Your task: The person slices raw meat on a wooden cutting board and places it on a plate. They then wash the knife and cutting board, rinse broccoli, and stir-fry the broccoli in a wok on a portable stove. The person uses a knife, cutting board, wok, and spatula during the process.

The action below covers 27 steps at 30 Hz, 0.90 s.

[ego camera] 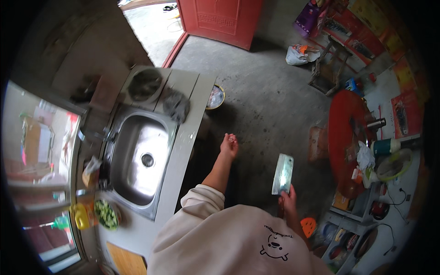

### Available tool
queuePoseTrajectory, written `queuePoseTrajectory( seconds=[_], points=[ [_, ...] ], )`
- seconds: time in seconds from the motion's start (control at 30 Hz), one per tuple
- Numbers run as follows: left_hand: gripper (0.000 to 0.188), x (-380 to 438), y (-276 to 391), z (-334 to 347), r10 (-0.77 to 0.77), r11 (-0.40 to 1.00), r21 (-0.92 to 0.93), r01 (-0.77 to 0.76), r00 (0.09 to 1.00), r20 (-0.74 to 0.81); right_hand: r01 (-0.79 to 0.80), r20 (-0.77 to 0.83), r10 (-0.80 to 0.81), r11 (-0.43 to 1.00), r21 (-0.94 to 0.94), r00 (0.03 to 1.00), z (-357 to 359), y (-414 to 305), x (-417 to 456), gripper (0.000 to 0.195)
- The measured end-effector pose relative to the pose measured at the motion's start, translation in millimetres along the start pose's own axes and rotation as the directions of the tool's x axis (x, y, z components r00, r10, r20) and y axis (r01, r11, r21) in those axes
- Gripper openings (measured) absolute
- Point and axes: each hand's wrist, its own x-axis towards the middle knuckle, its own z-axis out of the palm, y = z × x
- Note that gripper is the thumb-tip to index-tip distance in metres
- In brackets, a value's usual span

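Observation:
My right hand point(289, 200) is closed around the handle of a cleaver point(283, 174), whose broad metal blade points away from me over the floor. My left hand point(230, 146) is held out in front of me with the fingers curled around some small pinkish pieces, too small to identify. To my left is a stainless steel sink point(141, 161) set in a pale counter. A bowl of chopped green vegetables point(107, 215) stands beside the sink, and a wooden cutting board point(126, 258) lies on the counter nearer to me.
A lined bin point(216, 97) stands by the counter's edge, near a grey plastic bag point(176, 105) and a basin point(145, 85). A red round table point(343, 137) and a stool point(318, 143) are at right. A red door point(220, 20) stands ajar ahead.

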Motion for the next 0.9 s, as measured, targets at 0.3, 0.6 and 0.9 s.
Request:
queuePoseTrajectory(
  seconds=[0.3,0.6,0.9],
  points=[
    [0.092,166.0,98.1,98.5,0.134,0.962,0.274,0.018,0.839,-0.526,-0.106,-0.211,0.108,0.994,0.02,0.972,24.1,-90.0,90.9,0.052],
    [0.032,29.9,60.0,-35.5,0.071,0.816,0.557,0.157,0.928,-0.366,-0.08,0.146,0.113,0.972,-0.22,0.983,61.9,-144.1,185.6,0.057],
    [0.03,-334.8,25.8,-200.9,0.572,0.806,0.424,-0.412,0.725,-0.384,0.25,0.759,0.274,0.832,-0.495,0.59,218.3,-122.5,145.8,0.074]
  ],
)
